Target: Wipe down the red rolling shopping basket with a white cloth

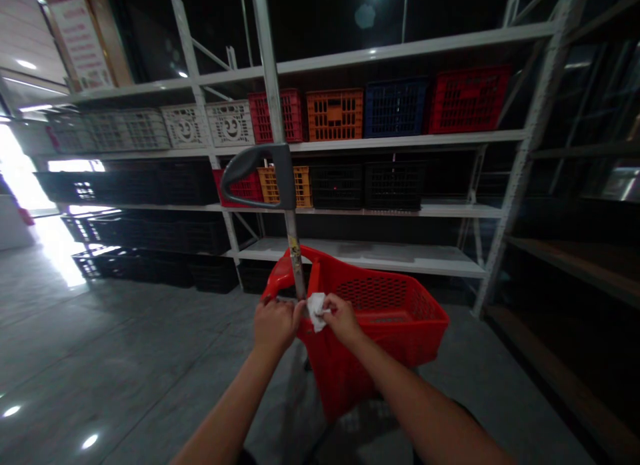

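A red plastic shopping cart with perforated basket walls stands in front of me. My left hand is closed over the near end of its red handle, thumb toward the pole. In my right hand, a crumpled white tissue is pinched between the fingers; it lies against the cart's near rim, close to my left thumb. A metal pole rises from beside the handle and carries a grey loop grip. What lies under my left fingers is hidden.
Beyond the cart, a white metal shelf rack holds several crates, among them an orange crate, a blue crate and a black crate. A darker rack stands at right. Grey floor extends to the left.
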Demonstrator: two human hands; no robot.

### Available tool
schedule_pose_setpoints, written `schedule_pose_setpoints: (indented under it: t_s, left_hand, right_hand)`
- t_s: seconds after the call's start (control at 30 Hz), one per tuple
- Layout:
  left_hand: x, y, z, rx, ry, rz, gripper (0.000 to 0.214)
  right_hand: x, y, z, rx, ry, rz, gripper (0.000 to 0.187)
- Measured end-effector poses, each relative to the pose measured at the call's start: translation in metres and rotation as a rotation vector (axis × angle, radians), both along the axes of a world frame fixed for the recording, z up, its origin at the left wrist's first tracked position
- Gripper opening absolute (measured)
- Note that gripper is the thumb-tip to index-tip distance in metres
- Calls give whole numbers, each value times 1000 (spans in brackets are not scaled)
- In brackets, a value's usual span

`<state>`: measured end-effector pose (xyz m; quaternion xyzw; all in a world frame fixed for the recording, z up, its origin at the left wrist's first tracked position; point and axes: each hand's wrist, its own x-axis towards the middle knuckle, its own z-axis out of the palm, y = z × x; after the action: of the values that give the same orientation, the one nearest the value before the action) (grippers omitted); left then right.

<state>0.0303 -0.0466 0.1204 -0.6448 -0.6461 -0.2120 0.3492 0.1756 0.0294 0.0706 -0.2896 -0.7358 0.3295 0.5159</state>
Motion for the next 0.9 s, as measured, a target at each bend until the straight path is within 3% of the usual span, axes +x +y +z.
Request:
schedule_pose_setpoints:
  t_s: [0.1,0.2,0.3,0.4,0.6,0.83,0.9]
  left_hand:
    - [-15,2,-6,15,61,-14,49]
    - [-27,4,-9,48,101,-26,48]
    - [-34,5,-12,69,108,-37,47]
    - [-40,5,-14,81,110,-75,47]
    - [-47,5,-15,81,101,-128,49]
    - [-51,-1,-20,52,51,-191,53]
    - [-52,-4,-21,59,43,-213,54]
  right_hand:
    - [13,19,10,0,-1,-181,4]
    - [17,38,26,113,-5,-290,15]
    - [1,51,31,312,-191,-6,24]
    - [-23,64,27,389,-446,309,25]
    - [-39,92,26,327,-572,256,25]
    - [-22,57,7,451,-473,556,42]
    - [-23,65,11,357,-400,483,32]
